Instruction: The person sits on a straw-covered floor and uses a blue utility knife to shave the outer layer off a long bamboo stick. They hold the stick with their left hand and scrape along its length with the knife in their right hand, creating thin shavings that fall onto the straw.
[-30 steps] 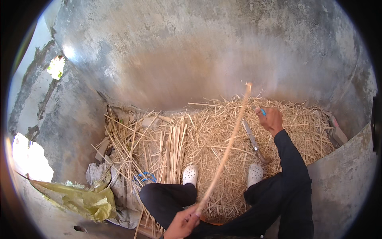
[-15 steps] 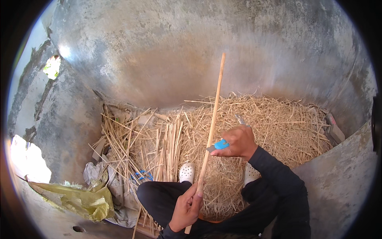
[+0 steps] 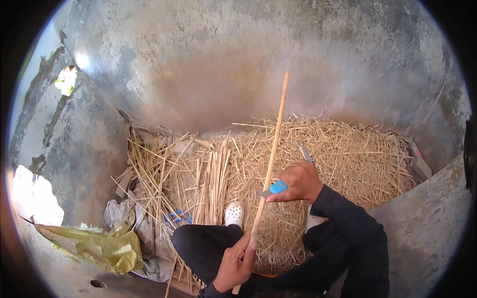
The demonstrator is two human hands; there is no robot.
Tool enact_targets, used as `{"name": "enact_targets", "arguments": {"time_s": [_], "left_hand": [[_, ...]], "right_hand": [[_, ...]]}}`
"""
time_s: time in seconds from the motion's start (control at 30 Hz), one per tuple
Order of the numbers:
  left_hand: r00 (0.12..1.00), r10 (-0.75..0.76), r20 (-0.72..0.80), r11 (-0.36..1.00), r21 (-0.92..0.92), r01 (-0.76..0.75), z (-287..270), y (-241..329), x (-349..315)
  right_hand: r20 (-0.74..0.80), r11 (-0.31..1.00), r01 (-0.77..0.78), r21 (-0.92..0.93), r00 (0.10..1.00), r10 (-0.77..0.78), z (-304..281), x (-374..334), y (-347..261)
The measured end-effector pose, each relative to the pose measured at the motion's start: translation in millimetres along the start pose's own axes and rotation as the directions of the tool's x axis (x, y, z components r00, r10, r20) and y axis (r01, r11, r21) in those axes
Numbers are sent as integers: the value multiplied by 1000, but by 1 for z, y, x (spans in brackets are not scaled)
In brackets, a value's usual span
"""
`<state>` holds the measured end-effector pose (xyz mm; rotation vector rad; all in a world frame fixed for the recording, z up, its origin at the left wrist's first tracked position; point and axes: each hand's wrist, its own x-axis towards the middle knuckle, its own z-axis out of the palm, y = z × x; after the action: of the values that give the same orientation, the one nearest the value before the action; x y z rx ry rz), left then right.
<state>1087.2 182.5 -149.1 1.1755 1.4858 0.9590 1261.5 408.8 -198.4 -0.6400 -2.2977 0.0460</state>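
Note:
A long, pale wooden stick (image 3: 277,136) slants up and away from my lap, its far end rising in front of the wall. My left hand (image 3: 235,265) is closed round its lower part, with the butt poking out below the fist. Around a blue-handled knife (image 3: 278,186) my right hand (image 3: 301,182) is wrapped, and the short grey blade lies against the stick about midway up. A grey metal piece (image 3: 303,151) shows just beyond the right hand; whether it belongs to the knife I cannot tell.
Straw-like shavings (image 3: 353,159) cover the floor before me. Several thin sticks (image 3: 213,184) lie to the left, near a blue item (image 3: 177,217) and a yellowish sack (image 3: 94,246). A concrete wall (image 3: 223,74) rises ahead. My white clog (image 3: 234,213) rests between sticks and shavings.
My right hand and the knife have shifted slightly right and towards me. The stick's far end has tipped a little right and lower; both holds are unchanged.

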Motion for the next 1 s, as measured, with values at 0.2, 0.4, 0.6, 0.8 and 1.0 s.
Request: {"name": "enact_targets", "arguments": {"time_s": [0.2, 0.4, 0.6, 0.8, 1.0], "left_hand": [[998, 56, 25, 998, 20, -57, 4, 3, -26], [981, 120, 150, 975, 169, -145, 1, -2, -37], [991, 102, 89, 994, 21, -104, 4, -7, -45], [947, -299, 118, 936, -159, 315, -20, -42, -84], [996, 5, 87, 997, -74, 1, -1, -42, -21]], "right_hand": [[-149, 937, -304, -173, 948, 281, -9, 9, 64], [-216, 889, -337, -309, 936, 279, -7, -4, 108], [-248, 818, -403, -411, 913, 325, -9, -14, 142], [-326, 471, -856, -211, 516, 792, -50, -71, 191], [73, 616, -615, 492, 735, 675, -13, -25, 108]]}}
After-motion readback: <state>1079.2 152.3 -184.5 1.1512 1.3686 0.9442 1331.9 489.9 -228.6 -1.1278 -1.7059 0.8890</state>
